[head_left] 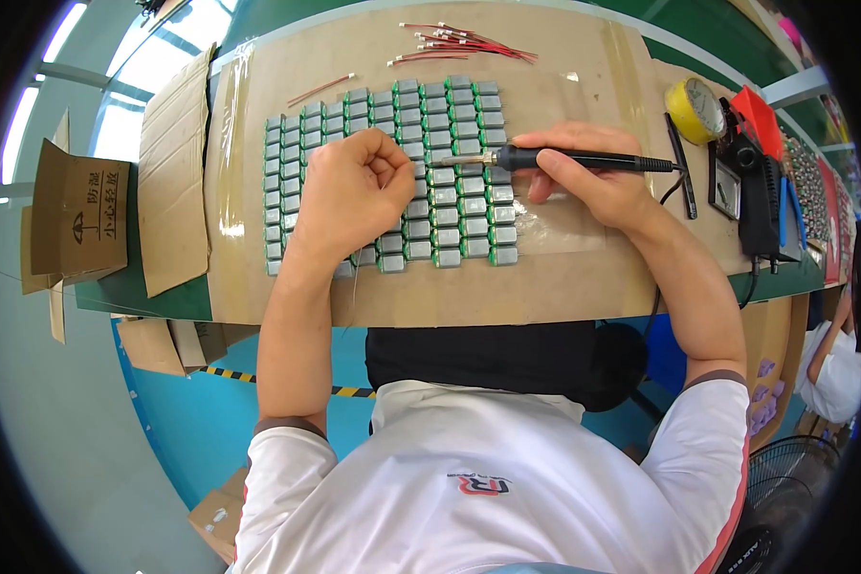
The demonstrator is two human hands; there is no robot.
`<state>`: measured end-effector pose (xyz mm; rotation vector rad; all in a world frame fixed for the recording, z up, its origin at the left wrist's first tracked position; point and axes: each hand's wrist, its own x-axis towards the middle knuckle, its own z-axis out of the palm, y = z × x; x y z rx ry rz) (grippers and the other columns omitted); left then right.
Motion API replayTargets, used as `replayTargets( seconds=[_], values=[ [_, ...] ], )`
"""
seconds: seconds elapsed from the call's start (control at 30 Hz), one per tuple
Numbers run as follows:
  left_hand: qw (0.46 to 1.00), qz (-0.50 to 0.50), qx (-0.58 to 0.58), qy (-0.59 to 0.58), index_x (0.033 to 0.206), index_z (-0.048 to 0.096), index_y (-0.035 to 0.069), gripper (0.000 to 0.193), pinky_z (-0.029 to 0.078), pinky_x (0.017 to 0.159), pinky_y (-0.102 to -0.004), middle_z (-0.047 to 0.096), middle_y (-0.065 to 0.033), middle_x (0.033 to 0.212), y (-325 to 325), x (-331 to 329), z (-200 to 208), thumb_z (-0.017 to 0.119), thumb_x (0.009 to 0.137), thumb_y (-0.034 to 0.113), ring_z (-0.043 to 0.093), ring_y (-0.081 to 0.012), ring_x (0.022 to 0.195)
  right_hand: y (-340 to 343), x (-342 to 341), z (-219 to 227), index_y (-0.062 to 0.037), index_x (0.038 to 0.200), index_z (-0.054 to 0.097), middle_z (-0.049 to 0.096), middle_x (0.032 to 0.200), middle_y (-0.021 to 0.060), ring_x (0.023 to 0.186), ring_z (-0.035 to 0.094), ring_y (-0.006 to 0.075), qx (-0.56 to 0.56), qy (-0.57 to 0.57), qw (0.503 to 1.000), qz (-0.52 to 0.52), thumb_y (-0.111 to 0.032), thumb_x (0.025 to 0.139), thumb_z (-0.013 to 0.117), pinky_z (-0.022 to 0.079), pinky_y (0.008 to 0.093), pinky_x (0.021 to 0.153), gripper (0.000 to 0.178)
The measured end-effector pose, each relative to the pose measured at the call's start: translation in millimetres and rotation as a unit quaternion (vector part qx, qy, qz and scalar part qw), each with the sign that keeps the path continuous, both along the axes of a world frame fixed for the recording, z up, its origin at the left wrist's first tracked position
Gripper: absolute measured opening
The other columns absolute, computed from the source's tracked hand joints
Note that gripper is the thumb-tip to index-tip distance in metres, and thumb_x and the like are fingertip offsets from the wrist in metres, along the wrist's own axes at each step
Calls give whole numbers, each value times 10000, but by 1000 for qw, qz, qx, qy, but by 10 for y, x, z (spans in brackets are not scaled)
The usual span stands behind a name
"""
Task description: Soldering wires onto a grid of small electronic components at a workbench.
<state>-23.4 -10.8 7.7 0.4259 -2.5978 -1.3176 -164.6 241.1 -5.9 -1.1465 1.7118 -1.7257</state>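
My right hand [584, 172] grips the black handle of a soldering iron [584, 158], its metal tip pointing left. That tip lies over rows of small grey blocks with green edges [445, 215], laid out in a grid. Above the left part of the grid is my left hand [354, 191], its fingers pinched together close to the tip. A thin strand of solder wire [356, 287] trails below this hand; the fingers hide where it is held. Some of the blocks are covered by my hands.
Red wires with white connectors [459, 43] lie beyond the grid, with a single pair [320, 89] nearer. On the right are a yellow tape roll [695, 110], a black soldering station [761, 196] and a red container [758, 120]. A cardboard box [81, 210] stands left. The iron's cord [655, 277] hangs over the table edge.
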Motion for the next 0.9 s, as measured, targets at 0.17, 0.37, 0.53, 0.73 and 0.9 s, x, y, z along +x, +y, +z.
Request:
replayTargets(
  seconds=[0.17,0.37,0.53,0.73,0.9],
  values=[
    [1000,-3,0,5,766,691,-9,45,458,532,-252,632,-39,581,1,3,-10,693,774,35,562,-80,519,5,-9,-10,10,1163,744,720,808,79,692,704,134,4,10,1000,-5,-38,973,657,570,254,637,215],
    [1000,-5,-4,1,773,698,-8,46,461,534,-254,640,-40,587,1,-2,-13,697,776,38,569,-84,523,7,-11,-9,10,1165,744,720,837,85,693,704,133,5,6,1000,1,-30,971,655,569,253,635,218],
    [1000,-3,-2,3,781,703,-10,48,463,533,-260,646,-47,593,3,4,-2,696,779,38,572,-89,523,7,-14,-18,10,1166,744,717,832,81,695,704,130,0,3,1000,3,-28,972,652,568,249,632,218],
    [1000,-5,-6,-1,787,705,-10,49,462,534,-260,648,-50,596,2,6,9,693,783,38,569,-88,524,5,-6,-12,7,1163,745,720,846,78,696,705,127,-3,2,1000,0,-28,972,656,566,242,632,214],
    [1000,-1,-2,4,785,707,-13,52,458,530,-260,644,-47,592,3,-1,-7,699,789,39,562,-82,520,7,-4,-4,7,1161,745,721,841,79,692,703,126,2,3,1000,-1,-31,971,659,565,243,632,212]
  ],
)
